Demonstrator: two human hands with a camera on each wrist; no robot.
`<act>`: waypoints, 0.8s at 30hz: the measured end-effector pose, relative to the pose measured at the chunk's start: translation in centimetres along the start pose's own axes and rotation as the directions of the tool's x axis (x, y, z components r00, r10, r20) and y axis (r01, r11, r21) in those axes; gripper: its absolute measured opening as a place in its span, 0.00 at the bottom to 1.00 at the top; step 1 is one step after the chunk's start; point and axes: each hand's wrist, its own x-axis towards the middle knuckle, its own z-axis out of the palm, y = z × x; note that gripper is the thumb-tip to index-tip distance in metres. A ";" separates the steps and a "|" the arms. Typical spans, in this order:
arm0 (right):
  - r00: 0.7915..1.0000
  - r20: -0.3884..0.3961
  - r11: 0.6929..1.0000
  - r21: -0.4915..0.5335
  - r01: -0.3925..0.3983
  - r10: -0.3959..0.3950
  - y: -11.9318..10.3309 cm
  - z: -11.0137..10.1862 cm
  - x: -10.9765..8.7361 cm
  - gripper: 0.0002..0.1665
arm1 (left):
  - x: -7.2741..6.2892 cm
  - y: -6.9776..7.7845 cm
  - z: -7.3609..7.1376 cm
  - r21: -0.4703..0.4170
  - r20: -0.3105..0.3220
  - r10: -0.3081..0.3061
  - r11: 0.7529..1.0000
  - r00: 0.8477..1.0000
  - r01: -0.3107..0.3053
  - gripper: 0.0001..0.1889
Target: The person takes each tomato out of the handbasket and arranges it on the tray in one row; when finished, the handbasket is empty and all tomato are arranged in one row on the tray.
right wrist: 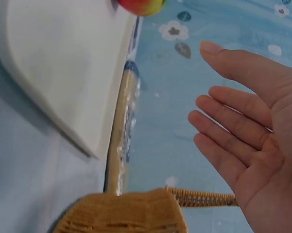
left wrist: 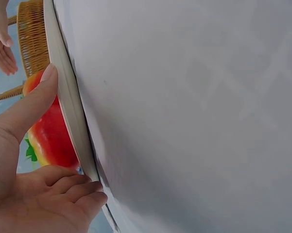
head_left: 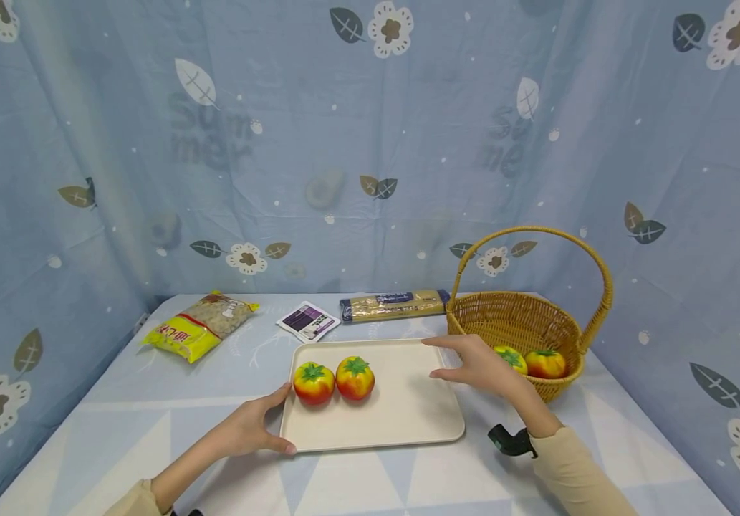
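Observation:
A cream rectangular tray (head_left: 408, 423) lies on the table with two red-and-yellow, tomato-like fruits on its left half: one fruit (head_left: 314, 387) at the left, the other fruit (head_left: 354, 380) beside it. Both have green leafy tops. My left hand (head_left: 250, 428) is at the tray's left edge, thumb and fingers spread apart and touching the rim (left wrist: 70, 102). Over the tray's right end hovers my right hand (head_left: 476, 363), its palm bare in the right wrist view and its fingers holding nothing. Behind that hand stands a wicker basket (head_left: 505, 315) with similar fruits (head_left: 545, 364) inside.
The basket's tall arched handle (head_left: 534, 229) rises at the right. Along the back lie a yellow snack bag (head_left: 202, 326), a purple-and-white packet (head_left: 308, 321) and a long golden pack (head_left: 395, 307) that looks like noodles. A blue patterned curtain (head_left: 318, 143) surrounds the table.

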 end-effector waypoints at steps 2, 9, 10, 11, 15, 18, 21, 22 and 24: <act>1.000 -0.004 1.000 -0.008 0.003 -0.003 0.3 -0.5 -0.5 0.32 | 0.0 0.0 0.0 -0.004 0.001 -0.007 1.000 1.000 0.007 0.59; 0.998 0.019 0.998 0.008 -0.059 0.059 1.5 -2.2 -1.8 0.32 | 0.2 -0.3 0.1 -0.006 -0.005 -0.019 1.000 1.000 0.019 0.59; 0.997 0.020 0.998 0.009 -0.069 0.068 1.7 -2.4 -2.0 0.32 | 0.2 -0.3 0.1 -0.004 -0.005 -0.016 1.000 1.000 0.016 0.59; 0.997 0.022 0.997 0.005 -0.073 0.073 1.8 -2.6 -2.1 0.32 | 0.2 -0.3 0.0 -0.011 -0.002 -0.014 1.000 1.000 0.014 0.59; 0.996 0.009 0.996 -0.004 -0.086 0.086 2.2 -3.3 -2.7 0.32 | 0.0 -0.3 0.1 -0.002 -0.006 -0.005 1.000 1.000 0.005 0.59; 0.996 -0.010 0.996 -0.019 -0.089 0.089 2.5 -3.7 -3.2 0.33 | 0.1 -0.4 0.1 -0.002 -0.007 -0.006 1.000 1.000 0.006 0.60; 0.995 -0.033 0.995 -0.020 -0.096 0.095 2.9 -4.2 -3.8 0.32 | 0.1 -0.3 0.1 -0.005 -0.004 -0.006 1.000 1.000 0.006 0.60; 0.994 -0.039 0.995 -0.019 -0.098 0.098 3.0 -4.4 -4.0 0.32 | 0.1 -0.3 0.1 -0.006 -0.004 -0.007 1.000 1.000 0.007 0.60; 0.992 -0.050 0.993 -0.030 -0.116 0.115 3.3 -4.8 -4.4 0.32 | 0.1 -0.3 0.1 -0.010 -0.003 -0.008 1.000 1.000 0.008 0.60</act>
